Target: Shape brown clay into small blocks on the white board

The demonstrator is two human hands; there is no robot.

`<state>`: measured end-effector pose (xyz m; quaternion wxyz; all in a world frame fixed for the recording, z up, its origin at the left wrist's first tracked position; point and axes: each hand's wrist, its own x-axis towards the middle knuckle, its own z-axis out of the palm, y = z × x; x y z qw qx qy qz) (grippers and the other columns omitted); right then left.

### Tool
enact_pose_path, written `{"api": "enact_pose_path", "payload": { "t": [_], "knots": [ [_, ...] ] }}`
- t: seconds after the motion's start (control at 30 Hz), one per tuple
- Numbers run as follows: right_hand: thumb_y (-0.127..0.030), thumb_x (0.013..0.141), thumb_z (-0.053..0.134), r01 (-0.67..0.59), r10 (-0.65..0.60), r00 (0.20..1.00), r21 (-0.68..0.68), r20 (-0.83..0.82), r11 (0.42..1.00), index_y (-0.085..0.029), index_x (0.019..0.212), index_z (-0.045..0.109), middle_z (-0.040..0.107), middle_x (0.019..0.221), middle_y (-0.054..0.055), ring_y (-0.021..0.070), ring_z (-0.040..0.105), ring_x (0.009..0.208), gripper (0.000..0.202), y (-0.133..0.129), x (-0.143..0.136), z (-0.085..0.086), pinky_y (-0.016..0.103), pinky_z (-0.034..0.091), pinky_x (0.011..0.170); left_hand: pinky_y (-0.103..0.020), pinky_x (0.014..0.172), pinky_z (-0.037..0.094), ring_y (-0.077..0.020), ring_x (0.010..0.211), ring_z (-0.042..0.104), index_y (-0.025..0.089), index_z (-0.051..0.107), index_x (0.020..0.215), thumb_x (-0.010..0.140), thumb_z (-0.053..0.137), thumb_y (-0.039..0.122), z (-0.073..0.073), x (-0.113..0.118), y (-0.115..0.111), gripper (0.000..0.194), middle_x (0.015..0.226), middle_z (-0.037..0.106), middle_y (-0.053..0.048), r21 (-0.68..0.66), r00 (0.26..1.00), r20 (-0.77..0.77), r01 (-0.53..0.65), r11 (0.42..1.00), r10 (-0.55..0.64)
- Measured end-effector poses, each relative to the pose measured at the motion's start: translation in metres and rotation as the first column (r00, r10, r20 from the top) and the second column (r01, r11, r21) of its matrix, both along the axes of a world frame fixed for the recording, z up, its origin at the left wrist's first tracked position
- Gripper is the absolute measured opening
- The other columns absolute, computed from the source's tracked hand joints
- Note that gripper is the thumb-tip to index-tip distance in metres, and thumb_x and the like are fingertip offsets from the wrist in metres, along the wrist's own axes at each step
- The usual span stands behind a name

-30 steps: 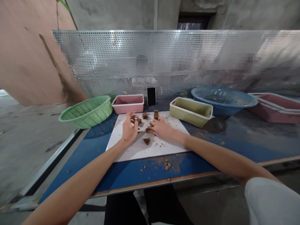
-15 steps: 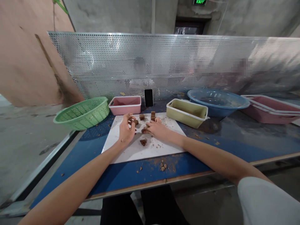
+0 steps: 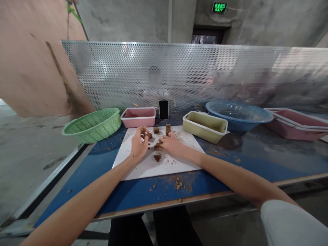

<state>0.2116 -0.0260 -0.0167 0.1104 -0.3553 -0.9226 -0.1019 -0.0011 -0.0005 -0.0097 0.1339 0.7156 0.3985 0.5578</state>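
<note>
On a white board (image 3: 138, 171) lie brown clay-like lumps and crumbs. My left hand (image 3: 139, 141) is at the board's left, its fingers curled round a brown lump (image 3: 149, 135). The fingers of my right hand (image 3: 170, 143) are closed on another brown piece (image 3: 157, 147) near the middle. Behind the hands stand a small brown block (image 3: 156, 130) and a taller brown block (image 3: 168, 128). Nearer to me, a dark crumbly lump (image 3: 157, 158) rests on the board, touched by neither hand.
Behind the board are a green basket (image 3: 102, 126), a pink bin (image 3: 138, 122), an upright phone (image 3: 163, 109), an olive bin (image 3: 202, 128) and a blue basin (image 3: 238, 119). Pink trays (image 3: 294, 131) stand far right. Small stones (image 3: 178, 183) lie by the front edge of the blue table (image 3: 153, 196).
The whole view has shifted slightly, with things sitting a little lower in the picture. Both hands stay at nearly the same places on the board.
</note>
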Motion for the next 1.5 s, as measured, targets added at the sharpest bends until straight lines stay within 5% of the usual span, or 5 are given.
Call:
{"api": "enact_pose_path", "payload": {
  "t": [0.3, 0.8, 1.2, 1.5],
  "knots": [
    [-0.032, 0.114, 0.047, 0.049, -0.05, 0.999, 0.035, 0.008, 0.998, -0.025, 0.112, 0.078, 0.072, 0.11, 0.008, 0.026, 0.054, 0.104, 0.032, 0.0, 0.005, 0.004, 0.041, 0.027, 0.09, -0.039, 0.082, 0.057, -0.0216, 0.091, 0.071, 0.023, 0.057, 0.122, 0.087, 0.052, 0.015, 0.001, 0.001, -0.001, 0.036, 0.107, 0.075, -0.007, -0.005, 1.0, 0.023, 0.001, 1.0, -0.001],
    [-0.041, 0.112, 0.052, 0.059, -0.059, 0.998, 0.011, -0.033, 0.998, -0.017, 0.114, 0.076, 0.07, 0.117, 0.015, 0.0293, 0.056, 0.109, 0.034, -0.008, 0.025, 0.015, 0.04, 0.029, 0.09, -0.038, 0.086, 0.056, -0.021, 0.093, 0.07, 0.023, 0.057, 0.121, 0.088, 0.052, 0.013, 0.002, 0.002, -0.004, 0.035, 0.108, 0.074, -0.006, -0.019, 1.0, -0.007, 0.024, 1.0, -0.025],
    [-0.051, 0.102, 0.068, 0.055, -0.079, 0.981, -0.138, -0.175, 0.989, -0.022, 0.111, 0.077, 0.067, 0.123, 0.013, 0.03, 0.058, 0.112, 0.032, 0.004, 0.018, 0.0, 0.042, 0.034, 0.093, -0.034, 0.081, 0.055, -0.0176, 0.089, 0.07, 0.021, 0.06, 0.117, 0.089, 0.051, 0.011, 0.001, 0.005, -0.004, 0.03, 0.105, 0.074, -0.006, 0.015, 0.999, -0.012, 0.053, 0.999, -0.052],
    [-0.041, 0.109, 0.057, 0.062, -0.063, 0.998, -0.031, -0.021, 0.998, -0.016, 0.111, 0.071, 0.065, 0.12, 0.015, 0.0273, 0.053, 0.104, 0.029, 0.0, 0.014, 0.002, 0.04, 0.03, 0.088, -0.035, 0.083, 0.056, -0.0182, 0.088, 0.069, 0.022, 0.06, 0.118, 0.089, 0.051, 0.011, 0.001, 0.005, -0.004, 0.032, 0.105, 0.075, -0.006, -0.003, 0.999, -0.011, 0.037, 0.999, -0.037]
  ]
}}
